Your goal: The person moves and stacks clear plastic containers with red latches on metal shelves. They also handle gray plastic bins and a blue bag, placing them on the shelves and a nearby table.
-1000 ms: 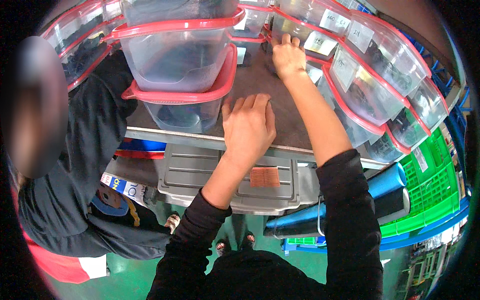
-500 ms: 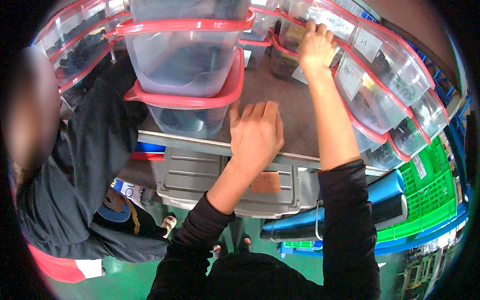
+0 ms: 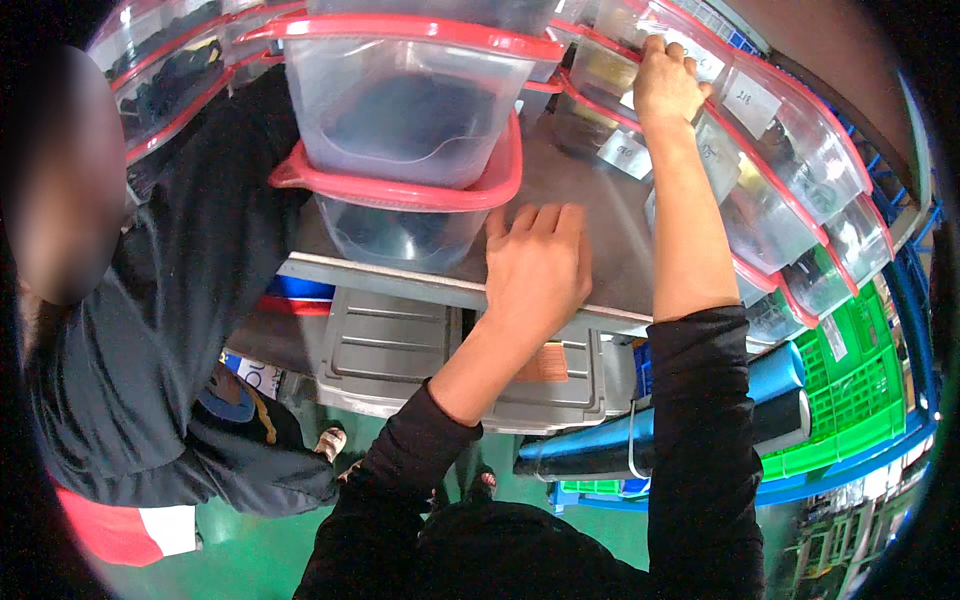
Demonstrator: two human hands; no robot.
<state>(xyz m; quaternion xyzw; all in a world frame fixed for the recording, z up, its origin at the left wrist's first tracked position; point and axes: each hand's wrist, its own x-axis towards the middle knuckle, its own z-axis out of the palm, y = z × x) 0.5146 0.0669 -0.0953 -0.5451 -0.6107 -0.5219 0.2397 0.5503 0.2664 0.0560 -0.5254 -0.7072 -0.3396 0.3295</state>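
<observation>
My right hand [image 3: 672, 88] reaches to the far right, its bent fingers on the labelled front of a clear plastic container [image 3: 620, 65] in a stack with red lids. The fingertips partly cover the white label, and their exact hold is hard to see. Below it, a paper label [image 3: 625, 155] shows on a lower container. My left hand [image 3: 540, 265] is over the front of the dark tabletop [image 3: 580, 185], fingers curled and fingertips hidden. Its thumb side lies close to a red-rimmed container [image 3: 400, 235], the bottom one of a tall stack with dark contents.
More clear containers [image 3: 790, 145] are stacked along the right. To the left a co-worker in a dark sleeve [image 3: 200, 290] leans toward the table. Under the tabletop are a grey lidded bin [image 3: 385, 345], blue and black rolls [image 3: 590, 440] and a green crate [image 3: 850, 390].
The whole view has shifted a little, so the stacks appear farther right. My right hand has moved slightly across the container front, and a label on the lower container is more visible.
</observation>
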